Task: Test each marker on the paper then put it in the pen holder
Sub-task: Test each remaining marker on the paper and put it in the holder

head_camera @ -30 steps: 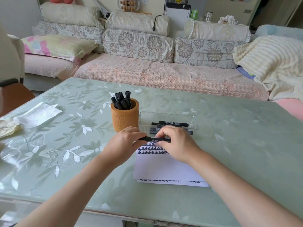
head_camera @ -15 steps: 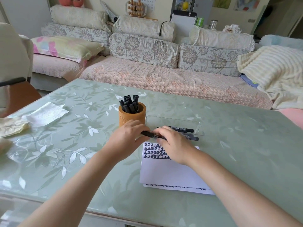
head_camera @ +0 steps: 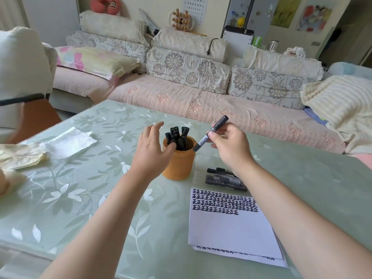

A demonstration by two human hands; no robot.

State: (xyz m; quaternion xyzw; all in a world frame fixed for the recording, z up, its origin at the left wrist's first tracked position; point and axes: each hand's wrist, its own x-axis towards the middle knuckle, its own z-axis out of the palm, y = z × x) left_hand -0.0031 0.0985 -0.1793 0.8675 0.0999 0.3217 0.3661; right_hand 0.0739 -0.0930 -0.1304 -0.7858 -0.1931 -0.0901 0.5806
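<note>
My right hand (head_camera: 229, 146) pinches a black capped marker (head_camera: 211, 132), tilted, its lower end just right of the rim of the orange pen holder (head_camera: 179, 164). Several black markers (head_camera: 177, 137) stand in the holder. My left hand (head_camera: 152, 150) hovers open beside the holder's left side, fingers spread, its thumb near the rim. White paper (head_camera: 231, 224) with rows of black marks lies in front of my right forearm. More black markers (head_camera: 223, 177) lie in a clear tray (head_camera: 201, 158) behind the paper.
The green floral table (head_camera: 90, 188) carries a white tissue (head_camera: 68, 141) and a crumpled yellowish cloth (head_camera: 22, 156) at the left. A sofa (head_camera: 191, 101) runs along the far side. A chair (head_camera: 26, 109) stands at the left.
Both hands held the marker low over the paper's top edge. My left hand has let go and opened by the holder; my right hand has lifted the marker up beside the holder's rim.
</note>
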